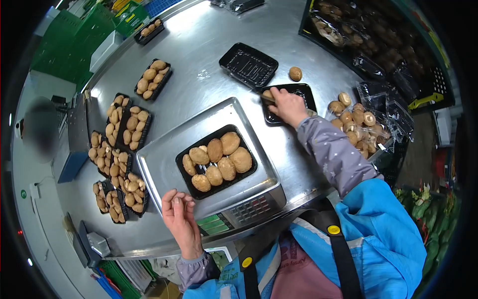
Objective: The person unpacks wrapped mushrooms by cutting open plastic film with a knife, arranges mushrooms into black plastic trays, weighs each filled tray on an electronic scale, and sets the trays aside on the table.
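Note:
A black tray of brown mushrooms (227, 168) rests on the steel pan of a scale (164, 149). My left hand (180, 217) is at the pan's near left edge, beside that tray, fingers apart and holding nothing. My right hand (287, 105) is over a second black tray (302, 92), its fingers closed round a mushroom (269, 93) and what looks like a dark-handled tool, partly hidden by the fingers. An empty black tray (248, 65) lies just beyond, and a single mushroom (295, 74) sits to its right.
Several filled mushroom trays (138, 128) stand at the left on the steel table (199, 65). Loose mushrooms (357, 122) lie in plastic at the right. A dark crate (378, 50) with wrapped mushrooms is at the upper right. Green crates (74, 45) stand at the upper left.

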Demonstrator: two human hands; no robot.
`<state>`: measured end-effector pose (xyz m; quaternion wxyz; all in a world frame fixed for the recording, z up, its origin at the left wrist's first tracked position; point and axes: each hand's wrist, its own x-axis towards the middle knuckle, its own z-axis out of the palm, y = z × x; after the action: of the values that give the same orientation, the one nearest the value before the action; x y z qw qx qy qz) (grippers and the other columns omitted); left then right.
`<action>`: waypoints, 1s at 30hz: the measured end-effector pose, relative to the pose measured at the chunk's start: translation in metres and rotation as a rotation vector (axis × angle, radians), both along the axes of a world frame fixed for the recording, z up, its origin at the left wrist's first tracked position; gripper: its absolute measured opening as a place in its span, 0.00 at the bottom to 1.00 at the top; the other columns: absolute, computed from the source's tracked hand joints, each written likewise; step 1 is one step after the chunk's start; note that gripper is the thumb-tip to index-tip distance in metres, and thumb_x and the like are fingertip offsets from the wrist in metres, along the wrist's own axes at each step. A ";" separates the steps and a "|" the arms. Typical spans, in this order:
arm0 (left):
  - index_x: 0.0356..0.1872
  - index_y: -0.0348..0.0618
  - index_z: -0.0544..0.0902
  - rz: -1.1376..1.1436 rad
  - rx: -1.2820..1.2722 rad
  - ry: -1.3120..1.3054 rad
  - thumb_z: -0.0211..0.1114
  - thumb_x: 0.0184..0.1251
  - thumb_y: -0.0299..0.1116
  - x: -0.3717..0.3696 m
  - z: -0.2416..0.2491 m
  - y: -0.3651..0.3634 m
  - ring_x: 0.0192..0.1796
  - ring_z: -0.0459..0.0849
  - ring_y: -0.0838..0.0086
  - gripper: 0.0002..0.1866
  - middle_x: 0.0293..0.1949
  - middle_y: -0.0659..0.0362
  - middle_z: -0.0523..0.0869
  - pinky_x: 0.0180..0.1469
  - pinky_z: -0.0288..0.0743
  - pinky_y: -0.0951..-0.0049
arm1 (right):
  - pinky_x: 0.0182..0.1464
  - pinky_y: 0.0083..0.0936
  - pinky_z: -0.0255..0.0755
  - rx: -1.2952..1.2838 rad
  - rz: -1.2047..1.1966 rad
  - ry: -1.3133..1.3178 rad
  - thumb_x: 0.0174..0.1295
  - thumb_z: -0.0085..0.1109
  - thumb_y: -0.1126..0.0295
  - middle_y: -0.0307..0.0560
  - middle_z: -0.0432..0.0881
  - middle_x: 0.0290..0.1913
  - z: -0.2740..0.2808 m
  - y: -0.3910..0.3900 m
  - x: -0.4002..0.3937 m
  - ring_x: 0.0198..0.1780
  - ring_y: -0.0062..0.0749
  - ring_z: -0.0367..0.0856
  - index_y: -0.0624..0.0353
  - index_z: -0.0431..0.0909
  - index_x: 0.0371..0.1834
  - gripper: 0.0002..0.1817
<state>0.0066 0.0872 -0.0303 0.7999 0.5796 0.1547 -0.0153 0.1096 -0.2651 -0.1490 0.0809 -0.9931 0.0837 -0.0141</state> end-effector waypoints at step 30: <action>0.50 0.38 0.72 -0.018 0.098 -0.129 0.55 0.68 0.26 -0.009 -0.006 0.033 0.43 0.77 0.79 0.12 0.41 0.60 0.78 0.43 0.73 0.80 | 0.39 0.35 0.74 0.396 0.600 -0.038 0.46 0.68 0.60 0.49 0.76 0.42 0.163 0.133 -0.051 0.40 0.47 0.79 0.57 0.71 0.47 0.26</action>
<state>-0.0022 0.1198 -0.0365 0.7786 0.6193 0.0984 0.0225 0.0585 -0.1319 0.0138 0.2738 -0.9381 -0.2120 0.0082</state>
